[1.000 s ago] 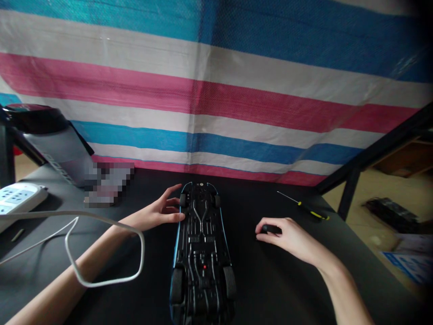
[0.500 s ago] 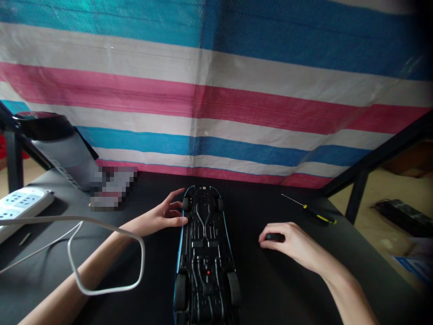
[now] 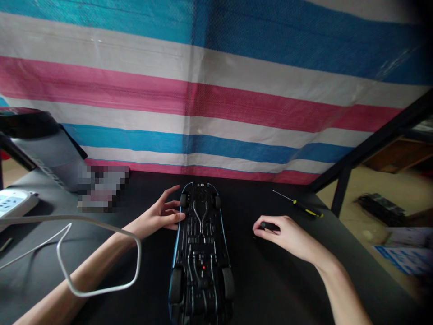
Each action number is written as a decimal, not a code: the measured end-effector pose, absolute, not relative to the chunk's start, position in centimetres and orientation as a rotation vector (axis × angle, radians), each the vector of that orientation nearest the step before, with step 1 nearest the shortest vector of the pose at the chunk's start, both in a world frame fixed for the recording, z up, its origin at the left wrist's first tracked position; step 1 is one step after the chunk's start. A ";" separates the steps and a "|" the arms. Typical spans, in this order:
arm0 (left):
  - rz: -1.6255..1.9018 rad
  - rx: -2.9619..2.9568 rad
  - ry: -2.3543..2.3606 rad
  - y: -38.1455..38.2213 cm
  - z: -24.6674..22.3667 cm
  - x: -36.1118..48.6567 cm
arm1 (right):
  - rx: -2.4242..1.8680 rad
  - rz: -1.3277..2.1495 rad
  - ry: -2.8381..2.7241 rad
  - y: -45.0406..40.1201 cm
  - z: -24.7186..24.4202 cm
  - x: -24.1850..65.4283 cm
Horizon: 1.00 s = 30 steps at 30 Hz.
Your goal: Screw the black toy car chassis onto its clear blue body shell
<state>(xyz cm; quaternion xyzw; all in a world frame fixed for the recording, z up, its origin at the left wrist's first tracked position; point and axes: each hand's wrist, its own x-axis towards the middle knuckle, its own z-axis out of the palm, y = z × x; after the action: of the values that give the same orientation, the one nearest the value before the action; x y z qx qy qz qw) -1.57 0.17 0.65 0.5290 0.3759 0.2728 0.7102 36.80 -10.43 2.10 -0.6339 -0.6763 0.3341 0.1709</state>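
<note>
White looped cable [image 3: 91, 294] crosses in front of left forearm [image 3: 91, 266]. Left part of black counter [image 3: 149, 271]: white power strip [image 3: 15, 201], grey black-lidded bottle [image 3: 50, 153], lettering unreadable. Yellow-and-black screwdriver [image 3: 306, 209] beyond right hand [image 3: 287, 230], fingers pinching small black object [image 3: 270, 226]. Upside-down toy car [image 3: 202, 239], black underside, blue edges, lies mid-counter; left hand [image 3: 157, 219] alongside, fingers spread, thumb touching side.

The near end of the upturned toy car [image 3: 202, 243] runs past the bottom edge — so do both forearms. The small black piece [image 3: 270, 227] is partly covered by the right hand [image 3: 286, 232]. Pixelation hides the flat item [image 3: 103, 187], and the left edge cuts off the power strip [image 3: 13, 203] and bottle [image 3: 47, 149].
</note>
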 end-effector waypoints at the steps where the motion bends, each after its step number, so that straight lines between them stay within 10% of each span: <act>1: 0.613 1.173 0.835 0.1 0.7 -1.5 | -1.821 0.949 -1.944 -10.4 2.0 36.7; 30: 0.622 1.172 0.860 -0.6 1.2 -1.1 | -1.971 0.791 -2.079 -11.2 2.1 36.0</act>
<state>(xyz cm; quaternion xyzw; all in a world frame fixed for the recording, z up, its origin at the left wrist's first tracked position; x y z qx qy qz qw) -1.12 -0.57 1.18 0.5267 0.3865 0.2798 0.7035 35.98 -11.20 2.09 -0.6607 -0.6971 0.2652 0.0848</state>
